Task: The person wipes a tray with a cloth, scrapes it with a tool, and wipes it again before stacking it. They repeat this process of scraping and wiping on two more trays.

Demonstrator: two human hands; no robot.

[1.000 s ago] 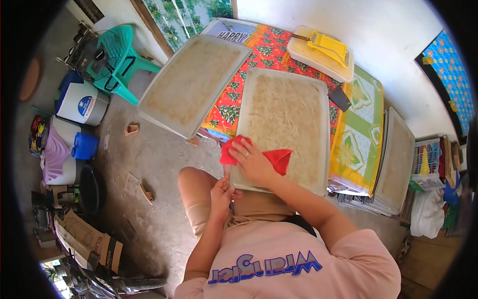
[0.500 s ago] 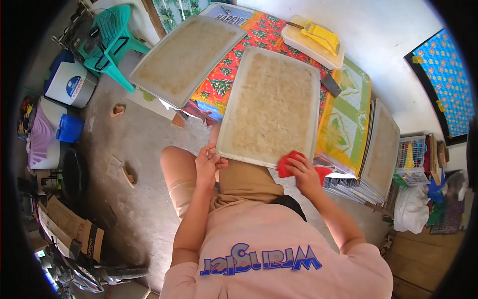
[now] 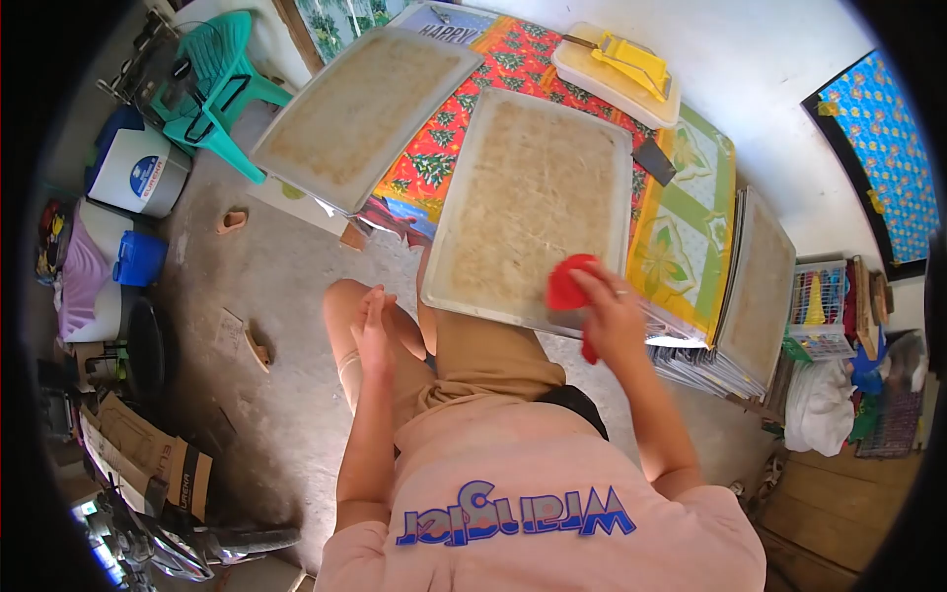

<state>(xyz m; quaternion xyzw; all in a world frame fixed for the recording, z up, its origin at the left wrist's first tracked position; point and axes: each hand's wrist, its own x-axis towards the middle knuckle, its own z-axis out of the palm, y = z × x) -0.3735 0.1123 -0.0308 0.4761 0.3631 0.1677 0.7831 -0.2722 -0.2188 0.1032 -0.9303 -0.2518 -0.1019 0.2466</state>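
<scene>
Plainly bunched in the right hand (image 3: 619,321), a red cloth (image 3: 569,283), pressed between thumb and fingers, with one tail drooping below the palm. Under or just beneath those fingers, the near right part of a pale-rimmed flat tray (image 3: 528,207), mottled brown across the middle; from overhead, cannot tell contact from a small gap. Left hand (image 3: 373,331) clear of the rim, fingers fairly straight and close together, holding nothing visible, just outside the tray's near left corner.

Well ahead of the right fingertips, a dark blade (image 3: 654,161) at the tray's right edge; farther on, a white tub (image 3: 607,85) with a yellow tool (image 3: 633,67) across the top. Beyond the left fingers, a second tray (image 3: 365,118), aslant on a patterned tablecloth (image 3: 424,170). To the right of the right hand, a stack of trays (image 3: 760,286).

Main worry, by judgement: tipping of the flat tray, from a hard press on the near edge, apparently jutting past the table, without any left-hand support. Also possible: sideways sliding from a one-handed push; snagging of the loose cloth tail on the rim; scuffing of the mottled surface from a heavy drag.
</scene>
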